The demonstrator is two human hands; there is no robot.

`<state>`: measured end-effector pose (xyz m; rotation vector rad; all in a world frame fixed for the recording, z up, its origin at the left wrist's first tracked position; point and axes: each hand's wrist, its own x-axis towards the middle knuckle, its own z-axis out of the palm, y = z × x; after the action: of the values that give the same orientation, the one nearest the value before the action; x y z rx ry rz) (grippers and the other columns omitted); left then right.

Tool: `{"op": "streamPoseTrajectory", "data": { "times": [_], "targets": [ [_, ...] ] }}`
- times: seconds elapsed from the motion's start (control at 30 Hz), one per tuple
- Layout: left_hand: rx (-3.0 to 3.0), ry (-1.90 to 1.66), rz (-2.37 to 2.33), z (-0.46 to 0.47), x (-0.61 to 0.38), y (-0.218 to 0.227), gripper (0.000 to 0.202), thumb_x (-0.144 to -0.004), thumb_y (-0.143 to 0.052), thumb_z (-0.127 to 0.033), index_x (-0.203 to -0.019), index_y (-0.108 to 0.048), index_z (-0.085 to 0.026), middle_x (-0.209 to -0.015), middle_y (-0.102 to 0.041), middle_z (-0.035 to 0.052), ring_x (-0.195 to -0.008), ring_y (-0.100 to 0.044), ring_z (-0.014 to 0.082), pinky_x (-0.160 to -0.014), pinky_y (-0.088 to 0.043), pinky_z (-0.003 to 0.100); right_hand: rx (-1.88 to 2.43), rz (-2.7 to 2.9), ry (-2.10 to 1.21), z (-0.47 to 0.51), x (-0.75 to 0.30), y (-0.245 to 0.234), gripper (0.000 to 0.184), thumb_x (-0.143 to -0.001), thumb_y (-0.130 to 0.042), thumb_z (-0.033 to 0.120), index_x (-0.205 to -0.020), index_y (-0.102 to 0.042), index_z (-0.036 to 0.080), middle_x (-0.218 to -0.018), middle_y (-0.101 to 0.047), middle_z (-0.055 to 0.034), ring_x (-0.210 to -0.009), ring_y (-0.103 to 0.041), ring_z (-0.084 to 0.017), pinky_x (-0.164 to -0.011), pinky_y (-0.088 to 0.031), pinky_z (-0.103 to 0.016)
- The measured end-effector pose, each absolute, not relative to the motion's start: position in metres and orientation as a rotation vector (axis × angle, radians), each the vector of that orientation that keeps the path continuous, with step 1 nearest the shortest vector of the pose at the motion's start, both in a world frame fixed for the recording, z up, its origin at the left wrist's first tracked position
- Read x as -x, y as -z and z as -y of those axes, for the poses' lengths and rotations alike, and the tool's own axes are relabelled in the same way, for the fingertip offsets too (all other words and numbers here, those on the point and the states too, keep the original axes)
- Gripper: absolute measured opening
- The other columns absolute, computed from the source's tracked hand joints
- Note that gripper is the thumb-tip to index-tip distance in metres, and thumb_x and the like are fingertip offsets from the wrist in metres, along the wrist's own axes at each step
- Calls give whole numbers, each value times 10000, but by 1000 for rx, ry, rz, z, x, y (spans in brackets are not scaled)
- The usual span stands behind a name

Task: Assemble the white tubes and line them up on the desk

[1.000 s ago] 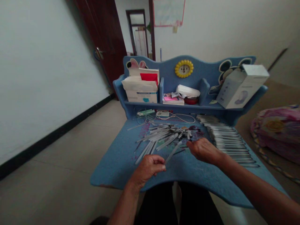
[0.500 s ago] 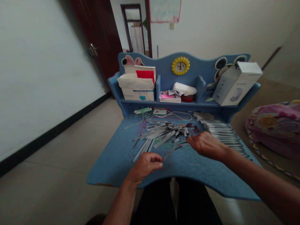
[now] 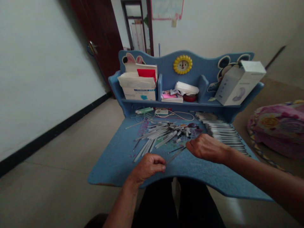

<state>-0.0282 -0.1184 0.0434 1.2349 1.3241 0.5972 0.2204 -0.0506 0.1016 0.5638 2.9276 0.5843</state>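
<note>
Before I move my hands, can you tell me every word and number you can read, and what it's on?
No words or numbers readable for sure.
Left box: printing on blue strip, too blurred.
Right box: too small.
Clock: dial marks too small.
Desk: pinkish print, too blurred.

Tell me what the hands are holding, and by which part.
The left hand holds a tube by its near end. The right hand is at the tube's far end; what, if anything, it grips there cannot be told.
</note>
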Motion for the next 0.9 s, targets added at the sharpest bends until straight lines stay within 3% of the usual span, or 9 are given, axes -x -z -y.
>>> {"op": "streamPoseTrajectory", "data": {
  "times": [0.17,0.3,0.43,0.63,0.77,0.9],
  "targets": [
    [-1223,-601,-1215,118,25,-41,158,-626,-643,-217,-759,-674,-138,-573,-593,-29,-478,-419,80,-425,-283,184,-440,-3009,-583,64,-209,-106,199,-818,-377,-6,-732,-482,139,-558,-559,-29,-411,-471,-121,-410,-157,-265],
    [-1239,-603,-1088,118,20,-36,116,-635,-661,-221,-697,-664,-123,-532,-542,-37,-462,-387,67,-427,-279,188,-507,-3142,-538,74,-201,-110,186,-868,-370,77,-739,-482,150,-563,-551,-22,-424,-444,-117,-420,-190,-272],
    [-1196,-694,-1088,119,19,-32,157,-632,-678,-211,-761,-664,-124,-616,-608,-4,-493,-452,80,-453,-337,191,-600,-3292,-510,76,-207,-111,165,-883,-379,103,-840,-531,148,-587,-550,-5,-468,-467,-123,-458,-266,-277],
    [-1132,-812,-1169,118,17,-34,178,-621,-681,-208,-776,-659,-122,-685,-648,23,-518,-493,94,-494,-380,211,-1208,-3407,-163,73,-226,-85,209,-899,-398,186,-942,-600,153,-709,-662,-42,-611,-597,-121,-576,-377,-224],
    [-1136,-886,-1166,118,16,-36,130,-654,-639,-203,-760,-643,-127,-698,-647,15,-476,-474,72,-484,-365,205,-1560,-3141,116,72,-228,-60,208,-884,-429,243,-924,-626,188,-757,-699,-36,-651,-643,-139,-576,-387,-214],
    [-1153,-977,-1157,117,18,-37,115,-692,-607,-209,-776,-619,-132,-742,-650,22,-480,-477,68,-483,-362,198,-1757,-2748,180,68,-231,-42,185,-849,-464,264,-924,-626,214,-746,-705,-41,-700,-660,-182,-578,-386,-233]
  ]
}}
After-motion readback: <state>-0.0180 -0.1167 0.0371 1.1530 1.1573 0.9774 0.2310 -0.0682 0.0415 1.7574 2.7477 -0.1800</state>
